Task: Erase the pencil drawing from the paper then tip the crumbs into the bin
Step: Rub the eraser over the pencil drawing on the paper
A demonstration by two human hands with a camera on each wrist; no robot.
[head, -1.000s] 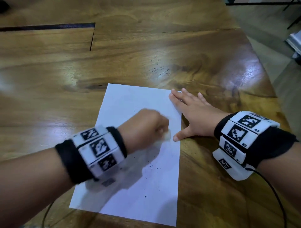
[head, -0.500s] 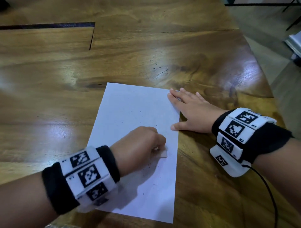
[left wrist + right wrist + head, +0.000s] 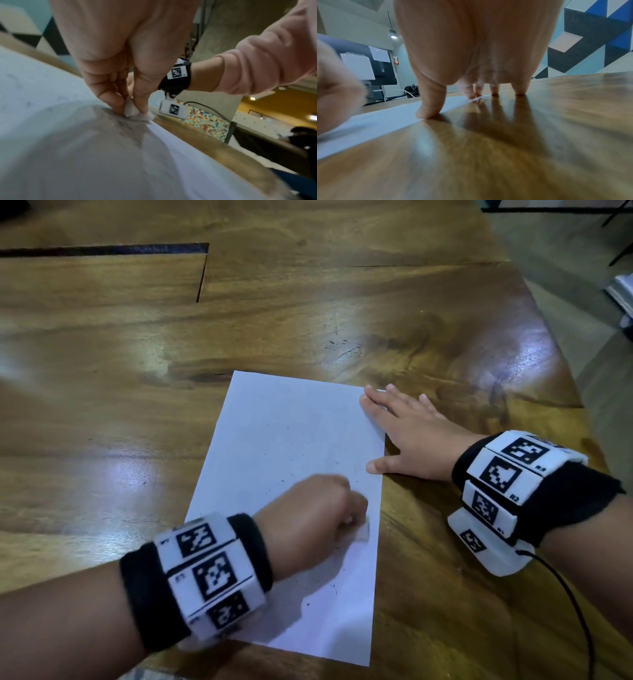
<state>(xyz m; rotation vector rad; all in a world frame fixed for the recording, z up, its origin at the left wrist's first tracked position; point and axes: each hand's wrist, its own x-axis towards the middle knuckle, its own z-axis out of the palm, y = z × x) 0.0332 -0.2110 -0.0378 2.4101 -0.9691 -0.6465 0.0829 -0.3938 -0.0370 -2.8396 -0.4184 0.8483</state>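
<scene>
A white sheet of paper (image 3: 291, 460) lies on the wooden table (image 3: 171, 354), with dark eraser crumbs (image 3: 322, 590) scattered over it. My left hand (image 3: 318, 511) pinches a small white eraser (image 3: 363, 531) between thumb and fingers and presses it on the paper near its right edge. The left wrist view shows the eraser (image 3: 131, 108) on a grey smudged patch (image 3: 123, 125). My right hand (image 3: 407, 433) lies flat with spread fingers on the paper's right edge, thumb (image 3: 428, 108) and index fingertip on the sheet (image 3: 388, 119). No bin is in view.
The table's right edge (image 3: 561, 364) runs diagonally past my right hand, with floor beyond it. A dark slot (image 3: 102, 249) cuts across the tabletop at the far left. A black cable (image 3: 565, 594) trails from my right wristband.
My left hand with the eraser has pulled back from beside the right thumb down towards me along the paper's right side. The right hand has stayed pressing the paper's edge.
</scene>
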